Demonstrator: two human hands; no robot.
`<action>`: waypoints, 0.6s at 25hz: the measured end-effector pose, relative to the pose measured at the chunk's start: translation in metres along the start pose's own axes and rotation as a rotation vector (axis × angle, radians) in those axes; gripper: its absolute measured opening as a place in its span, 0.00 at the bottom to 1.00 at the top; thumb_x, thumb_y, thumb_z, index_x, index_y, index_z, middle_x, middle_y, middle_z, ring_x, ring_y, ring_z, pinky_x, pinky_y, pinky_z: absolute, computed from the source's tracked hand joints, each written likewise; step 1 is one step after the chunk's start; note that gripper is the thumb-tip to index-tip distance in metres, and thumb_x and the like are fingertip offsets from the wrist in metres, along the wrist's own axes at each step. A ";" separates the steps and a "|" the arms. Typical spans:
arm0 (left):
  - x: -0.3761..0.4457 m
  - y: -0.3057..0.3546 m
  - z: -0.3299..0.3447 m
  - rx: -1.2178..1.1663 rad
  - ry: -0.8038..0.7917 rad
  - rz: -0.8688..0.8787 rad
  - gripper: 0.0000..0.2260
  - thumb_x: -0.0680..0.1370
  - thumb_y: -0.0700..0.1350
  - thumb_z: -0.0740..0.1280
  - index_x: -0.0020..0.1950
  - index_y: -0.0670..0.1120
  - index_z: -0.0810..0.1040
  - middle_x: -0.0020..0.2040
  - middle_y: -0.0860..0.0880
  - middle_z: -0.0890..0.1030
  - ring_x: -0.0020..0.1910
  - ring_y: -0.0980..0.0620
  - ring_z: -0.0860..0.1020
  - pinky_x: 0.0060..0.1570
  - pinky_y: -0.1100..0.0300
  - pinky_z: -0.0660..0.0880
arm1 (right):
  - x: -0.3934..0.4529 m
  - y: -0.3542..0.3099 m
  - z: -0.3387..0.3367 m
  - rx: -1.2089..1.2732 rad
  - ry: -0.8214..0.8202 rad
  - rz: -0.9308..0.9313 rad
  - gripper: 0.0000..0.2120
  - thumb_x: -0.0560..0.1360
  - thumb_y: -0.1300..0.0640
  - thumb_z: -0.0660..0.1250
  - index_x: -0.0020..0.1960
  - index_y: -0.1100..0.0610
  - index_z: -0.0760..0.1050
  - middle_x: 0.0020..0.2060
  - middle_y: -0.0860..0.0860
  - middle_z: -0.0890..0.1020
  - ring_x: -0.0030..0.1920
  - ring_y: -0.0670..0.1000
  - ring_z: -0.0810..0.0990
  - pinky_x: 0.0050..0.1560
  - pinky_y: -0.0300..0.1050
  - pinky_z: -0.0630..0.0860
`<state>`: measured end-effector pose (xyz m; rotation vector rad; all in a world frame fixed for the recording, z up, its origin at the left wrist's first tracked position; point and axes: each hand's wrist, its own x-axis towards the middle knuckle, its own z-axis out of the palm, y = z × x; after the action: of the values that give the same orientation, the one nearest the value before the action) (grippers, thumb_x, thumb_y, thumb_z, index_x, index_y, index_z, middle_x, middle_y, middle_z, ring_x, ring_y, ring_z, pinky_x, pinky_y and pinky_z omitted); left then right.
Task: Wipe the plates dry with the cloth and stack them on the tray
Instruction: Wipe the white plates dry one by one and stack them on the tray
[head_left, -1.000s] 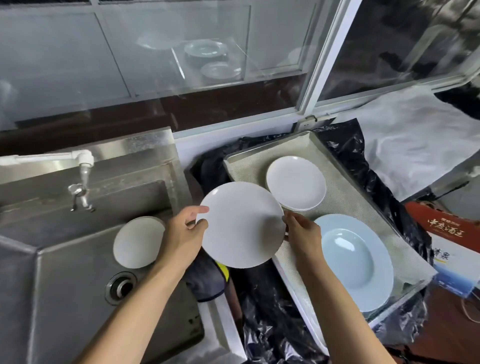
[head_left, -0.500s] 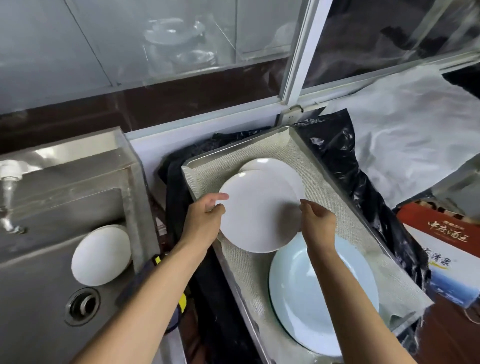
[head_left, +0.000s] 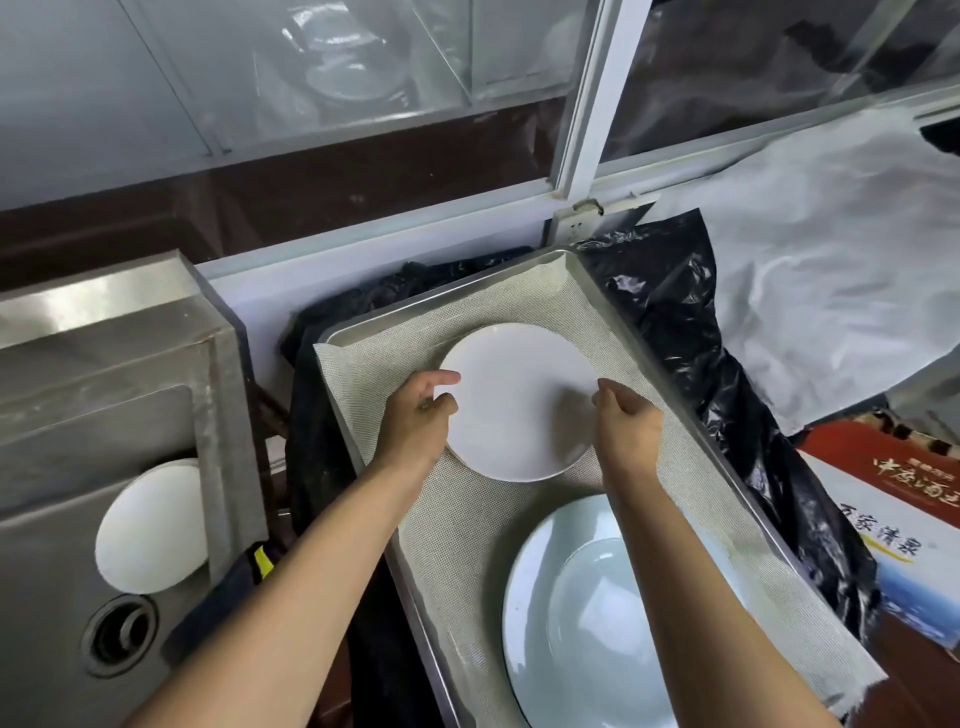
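Two plates showed on the mesh-lined tray (head_left: 675, 374): nearest lay a large pale blue plate (head_left: 566, 623), and beyond it a white plate (head_left: 519, 400) sat on another whose rim barely peeked out behind. Left hand (head_left: 418, 415) gripped the white plate's left edge, right hand (head_left: 626, 423) curled at its right edge. Off left, one more white plate (head_left: 150, 530) leaned in the steel sink (head_left: 62, 415)
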<state>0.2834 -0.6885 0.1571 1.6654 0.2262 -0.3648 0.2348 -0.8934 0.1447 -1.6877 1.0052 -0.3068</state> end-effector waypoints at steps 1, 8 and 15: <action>0.001 0.000 0.001 0.016 0.003 0.012 0.17 0.76 0.32 0.64 0.50 0.54 0.81 0.57 0.49 0.81 0.63 0.50 0.77 0.57 0.58 0.73 | 0.001 0.000 0.001 -0.003 -0.013 -0.011 0.08 0.77 0.65 0.64 0.49 0.70 0.79 0.46 0.69 0.82 0.46 0.67 0.77 0.49 0.54 0.76; 0.004 -0.002 0.003 0.078 0.018 0.028 0.16 0.76 0.34 0.65 0.52 0.55 0.80 0.54 0.56 0.80 0.58 0.59 0.77 0.48 0.68 0.69 | 0.003 0.001 0.004 -0.082 -0.062 -0.016 0.08 0.76 0.65 0.62 0.40 0.68 0.75 0.33 0.56 0.69 0.36 0.53 0.66 0.38 0.47 0.64; -0.009 -0.006 -0.012 0.191 -0.020 0.089 0.16 0.78 0.36 0.65 0.51 0.59 0.79 0.58 0.50 0.82 0.61 0.53 0.78 0.55 0.63 0.74 | -0.030 -0.006 0.010 -0.205 -0.058 -0.239 0.15 0.80 0.63 0.65 0.65 0.62 0.80 0.58 0.60 0.79 0.56 0.59 0.80 0.60 0.45 0.72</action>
<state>0.2743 -0.6753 0.1561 1.8520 0.1038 -0.3439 0.2256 -0.8641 0.1547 -1.9973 0.8140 -0.3166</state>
